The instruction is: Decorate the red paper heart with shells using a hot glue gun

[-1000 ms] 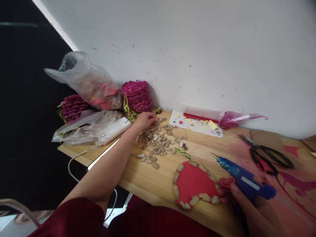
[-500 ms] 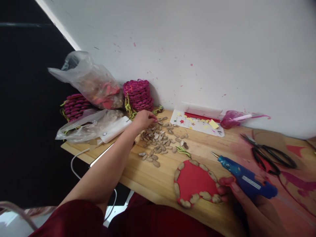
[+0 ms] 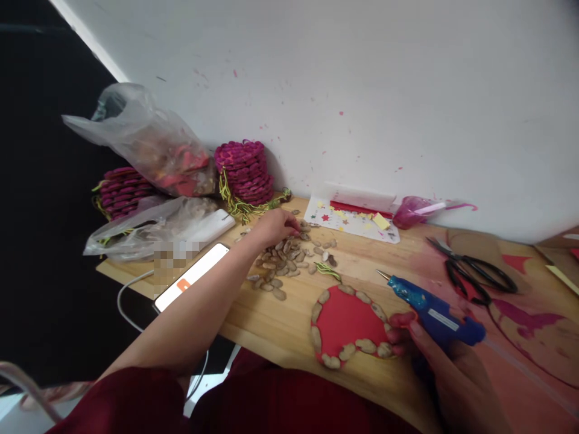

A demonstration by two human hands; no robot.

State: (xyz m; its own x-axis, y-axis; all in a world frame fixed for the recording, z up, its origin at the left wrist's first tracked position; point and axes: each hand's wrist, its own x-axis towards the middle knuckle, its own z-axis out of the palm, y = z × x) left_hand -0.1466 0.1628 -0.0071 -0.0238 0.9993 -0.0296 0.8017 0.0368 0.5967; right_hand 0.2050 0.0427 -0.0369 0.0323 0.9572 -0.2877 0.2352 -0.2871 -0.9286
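Note:
My left hand [image 3: 277, 228] reaches into the back of a heap of peanut shells [image 3: 289, 259], its fingers closed in a pinch; what lies between the fingertips is hidden. My right hand [image 3: 446, 361] is wrapped round a blue hot glue gun [image 3: 438, 316], the metal nozzle pointing left. The thumb and a finger of that hand also meet the right edge of a red heart-shaped piece [image 3: 350, 322]. Peanut shells line the border of this heart, and its middle is bare red. A bunch of green strings [image 3: 328, 270] lies at its top.
Black-handled scissors [image 3: 474, 271] lie at the right, near a pink cup [image 3: 411, 212]. A white sheet with small stars [image 3: 353, 226] rests by the wall. Left are purple braided coils [image 3: 246, 172], plastic bags [image 3: 158, 150], a white power strip [image 3: 212, 232] and a lit phone [image 3: 194, 277].
The left hand has shifted slightly to the right and down over the shells, and more of the phone shows. The right hand keeps its hold on the glue gun. The view has moved a little.

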